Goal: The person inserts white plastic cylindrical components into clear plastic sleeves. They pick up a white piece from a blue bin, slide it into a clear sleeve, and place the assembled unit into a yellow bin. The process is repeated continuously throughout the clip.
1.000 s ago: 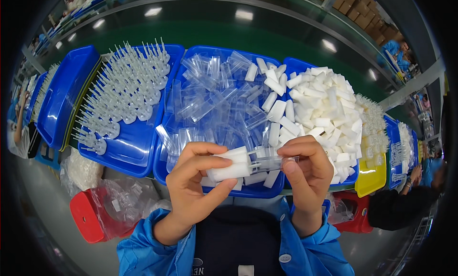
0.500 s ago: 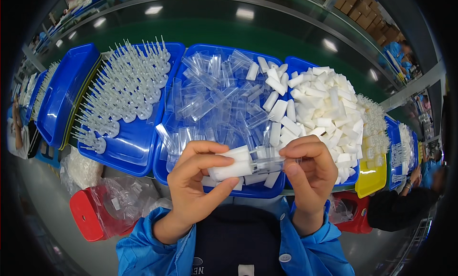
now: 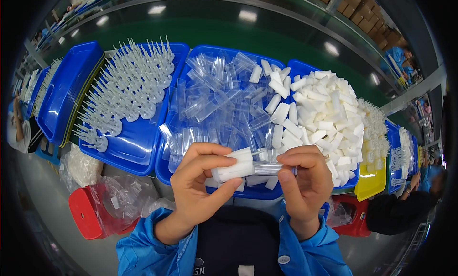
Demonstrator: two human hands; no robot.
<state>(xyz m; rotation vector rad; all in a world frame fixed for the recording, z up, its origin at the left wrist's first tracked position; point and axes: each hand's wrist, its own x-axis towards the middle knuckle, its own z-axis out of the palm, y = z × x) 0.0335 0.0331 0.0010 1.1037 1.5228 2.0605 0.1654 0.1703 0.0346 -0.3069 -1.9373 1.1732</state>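
My left hand [image 3: 196, 178] is closed around a bundle of white foam blocks [image 3: 234, 167], fingers on top and thumb beneath. Transparent plastic pieces [image 3: 267, 168] stick out from the bundle's right end, and my right hand [image 3: 307, 180] pinches their far end between thumb and fingers. Whether they reach inside the foam I cannot tell. Both hands are above the front edge of a blue tray [image 3: 217, 194] heaped with transparent plastic sleeves [image 3: 210, 101] and some loose foam blocks.
To the right, a blue tray [image 3: 296, 65] bears a white foam heap [image 3: 329, 118], beside a yellow tray [image 3: 371, 183]. On the left are a tray of spiky translucent parts [image 3: 129, 85] and stacked blue trays [image 3: 67, 92]. Red stools [image 3: 86, 213] stand below; co-workers [image 3: 429, 180] sit far right.
My right hand has shifted slightly left, bringing its fingers nearer the foam bundle. Less of the transparent plastic shows between the hands. My left hand keeps its hold.
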